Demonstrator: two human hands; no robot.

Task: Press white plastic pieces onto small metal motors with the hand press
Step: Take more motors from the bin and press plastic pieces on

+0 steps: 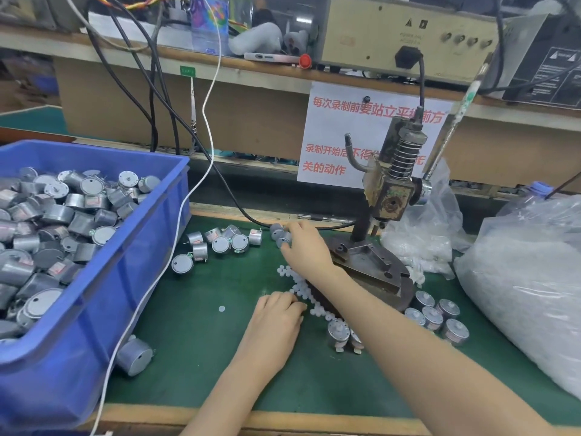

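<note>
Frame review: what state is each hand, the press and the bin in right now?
Right hand: grips a motor beside the press.
Left hand: curled over white pieces, grasp hidden.
Hand press: ram raised.
Blue bin: heaped with motors.

A blue plastic crate (151, 247) is cropped at left; a small grey metal motor (276, 230) is half covered by the right hand (306, 250).

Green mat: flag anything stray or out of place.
One white plastic piece lies alone on the green mat, apart from the pile by the hand press. One motor sits by the blue bin, away from the other loose motors.
</note>
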